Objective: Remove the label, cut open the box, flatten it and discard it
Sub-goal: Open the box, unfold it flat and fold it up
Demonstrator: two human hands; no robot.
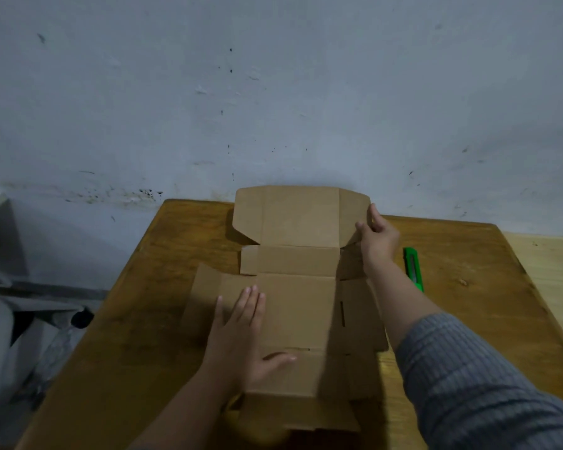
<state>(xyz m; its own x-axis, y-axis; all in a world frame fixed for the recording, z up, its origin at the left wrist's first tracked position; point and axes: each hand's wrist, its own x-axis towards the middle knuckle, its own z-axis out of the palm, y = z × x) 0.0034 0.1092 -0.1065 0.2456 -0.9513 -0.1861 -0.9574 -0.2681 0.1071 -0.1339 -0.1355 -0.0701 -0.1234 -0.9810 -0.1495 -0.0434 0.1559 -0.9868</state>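
A brown cardboard box lies unfolded on the wooden table, its panels spread almost flat. The far lid panel still tilts up toward the wall. My left hand rests palm down on the left part of the box, fingers spread, thumb on a near panel. My right hand reaches across and pinches the right side flap of the raised far panel. A green utility knife lies on the table just right of my right wrist. No label shows on the cardboard.
The table stands against a scuffed pale wall. A lighter wooden surface adjoins the table on the right. White and dark objects sit on the floor left of the table.
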